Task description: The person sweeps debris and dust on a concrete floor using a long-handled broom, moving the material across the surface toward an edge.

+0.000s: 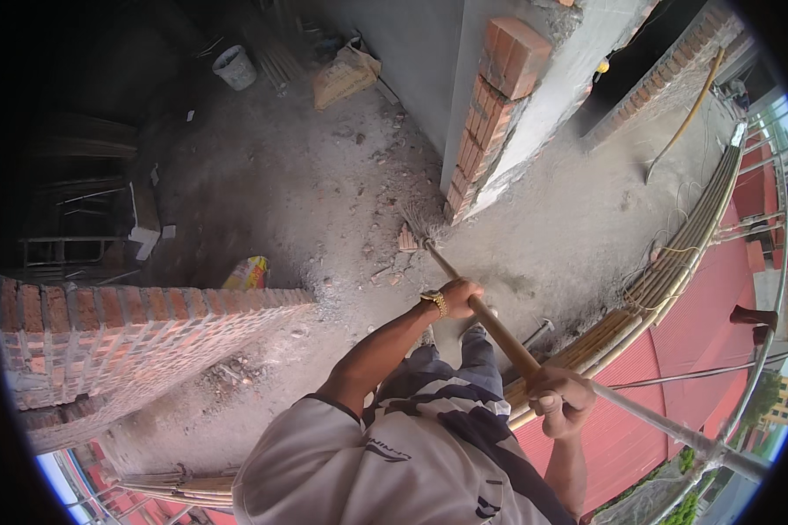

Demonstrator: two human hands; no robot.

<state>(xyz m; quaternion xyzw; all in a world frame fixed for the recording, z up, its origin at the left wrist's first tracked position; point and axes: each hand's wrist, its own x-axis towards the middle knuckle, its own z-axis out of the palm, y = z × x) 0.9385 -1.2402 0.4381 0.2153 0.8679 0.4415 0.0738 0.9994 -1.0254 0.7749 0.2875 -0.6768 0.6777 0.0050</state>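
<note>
A broom runs diagonally across the middle, its wooden handle [507, 338] in both of my hands. My left hand [461, 298], a gold-coloured watch [435, 302] on its wrist, wraps around the lower part of the shaft. Up near the top end of the handle, my right hand [560, 399] is closed around it. The bristle head [420, 223] rests on the dusty concrete floor [289, 197]. Right beside the bristles lies a broken piece of brick [407, 239], with small rubble scattered around it.
A brick wall end [476, 151] rises just past the broom head. On the left stands a low brick wall [151, 315]. Bundled bamboo poles [670, 275] line the floor edge at right, with a hammer-like tool [538, 333] nearby and scaffold pipes [683, 430] beyond. Farther back are a bucket [234, 67] and sack [347, 75].
</note>
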